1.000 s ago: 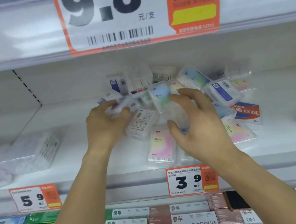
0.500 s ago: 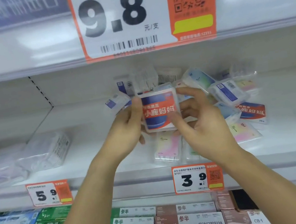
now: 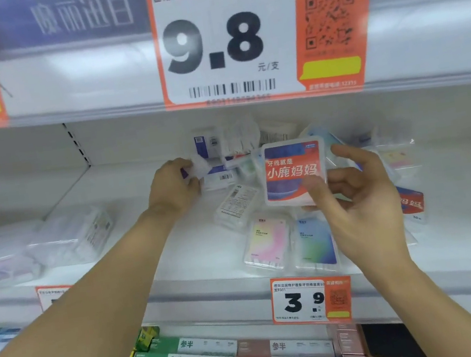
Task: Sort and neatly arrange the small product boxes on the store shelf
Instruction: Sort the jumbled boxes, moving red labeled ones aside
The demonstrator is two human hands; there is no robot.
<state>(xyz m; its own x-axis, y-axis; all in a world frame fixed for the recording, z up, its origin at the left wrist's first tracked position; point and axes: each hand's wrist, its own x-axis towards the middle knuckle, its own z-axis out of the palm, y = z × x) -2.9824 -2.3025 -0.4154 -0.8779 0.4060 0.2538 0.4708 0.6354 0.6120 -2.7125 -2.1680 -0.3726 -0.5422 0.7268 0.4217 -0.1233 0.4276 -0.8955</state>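
Right hand is gripping the red-and-blue floss box; left hand is pinching a small clear box farther left. Sorting's underway: matching stacks needed next.

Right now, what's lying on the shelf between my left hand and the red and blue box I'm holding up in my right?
In the head view, between the left hand and the red and blue box lies a clutter of small clear boxes: a barcoded one beside the fingers, and a label-up one lower down.

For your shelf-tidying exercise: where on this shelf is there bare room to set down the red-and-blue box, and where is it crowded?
Bare shelf lies between the wrapped packs at left and the pile. Crowded: the jumbled boxes behind the left hand, and under the right hand holding the red-and-blue box.
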